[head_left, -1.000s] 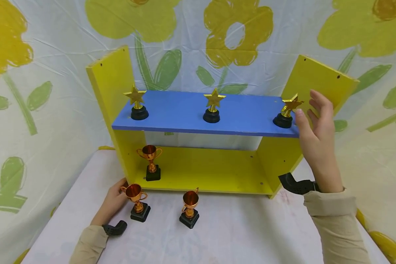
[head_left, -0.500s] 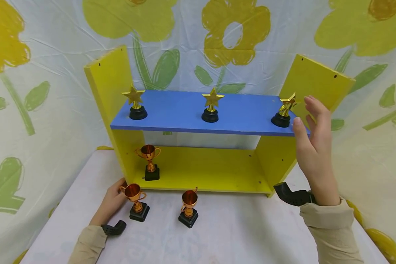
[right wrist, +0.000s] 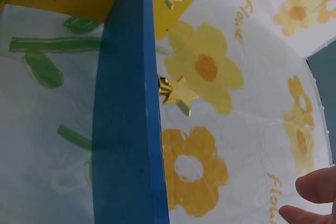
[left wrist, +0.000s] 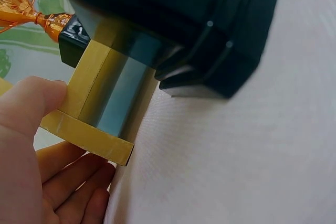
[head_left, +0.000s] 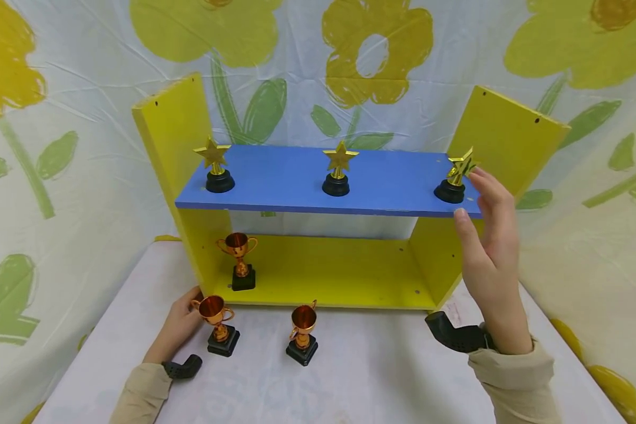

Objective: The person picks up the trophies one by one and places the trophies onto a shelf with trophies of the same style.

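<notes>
My left hand (head_left: 182, 318) grips the lower front corner of the yellow-and-blue shelf (head_left: 323, 268); in the left wrist view, the thumb lies on the yellow board (left wrist: 89, 137) and the fingers are beneath. Beside it stands a bronze cup trophy (head_left: 221, 327), its black base (left wrist: 173, 9) blocking much of that view. On the blue board's right end is a gold star trophy (head_left: 456, 179), turned at an angle. My right hand (head_left: 490, 247) is raised next to it, thumb and fingers apart, holding nothing; whether a fingertip touches the star cannot be told.
Two more star trophies stand on the blue board, one left (head_left: 217, 168) and one mid-board (head_left: 338, 171). A bronze cup (head_left: 239, 262) occupies the lower shelf's left end. Another cup (head_left: 302, 335) stands on the white tabletop (head_left: 371, 377). Flower-printed cloth (head_left: 297, 53) hangs behind.
From the right end of the shelf, my right hand has come down and left, closer to the front of the star trophy, which has turned slightly. The left hand stays at the corner.
</notes>
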`<action>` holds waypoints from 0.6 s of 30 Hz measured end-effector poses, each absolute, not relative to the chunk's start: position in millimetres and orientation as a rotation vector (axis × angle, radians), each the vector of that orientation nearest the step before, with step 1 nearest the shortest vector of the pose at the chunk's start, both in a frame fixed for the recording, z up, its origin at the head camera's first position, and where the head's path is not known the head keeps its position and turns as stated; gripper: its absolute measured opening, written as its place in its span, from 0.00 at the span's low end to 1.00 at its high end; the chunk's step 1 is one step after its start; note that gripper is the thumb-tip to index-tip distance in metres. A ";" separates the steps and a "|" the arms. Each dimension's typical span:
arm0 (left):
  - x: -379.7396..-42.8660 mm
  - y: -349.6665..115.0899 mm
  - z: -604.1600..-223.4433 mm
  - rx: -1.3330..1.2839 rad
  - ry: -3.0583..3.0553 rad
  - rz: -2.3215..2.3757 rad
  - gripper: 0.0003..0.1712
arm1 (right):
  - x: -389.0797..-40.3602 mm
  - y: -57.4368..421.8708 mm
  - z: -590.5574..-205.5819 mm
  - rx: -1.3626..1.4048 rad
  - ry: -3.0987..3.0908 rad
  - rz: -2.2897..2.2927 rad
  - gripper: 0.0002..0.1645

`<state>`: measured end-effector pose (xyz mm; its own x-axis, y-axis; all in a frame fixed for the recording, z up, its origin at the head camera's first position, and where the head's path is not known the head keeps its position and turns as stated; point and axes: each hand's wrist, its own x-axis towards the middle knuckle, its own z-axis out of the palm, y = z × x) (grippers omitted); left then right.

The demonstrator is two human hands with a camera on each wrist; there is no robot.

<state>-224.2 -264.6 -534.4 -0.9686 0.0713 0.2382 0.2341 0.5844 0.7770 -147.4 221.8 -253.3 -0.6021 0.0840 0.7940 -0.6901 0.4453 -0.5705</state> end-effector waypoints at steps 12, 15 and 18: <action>-225.2 -266.7 -535.1 -0.219 -2.654 -1.381 0.26 | -133.1 200.4 -275.3 0.769 -1.642 1.413 0.22; -225.2 -265.3 -534.0 -0.225 -2.653 -1.372 0.25 | -131.1 194.9 -281.4 0.803 -1.602 1.443 0.20; -225.2 -264.6 -533.0 -0.220 -2.661 -1.369 0.24 | -131.2 190.8 -287.1 0.828 -1.573 1.474 0.18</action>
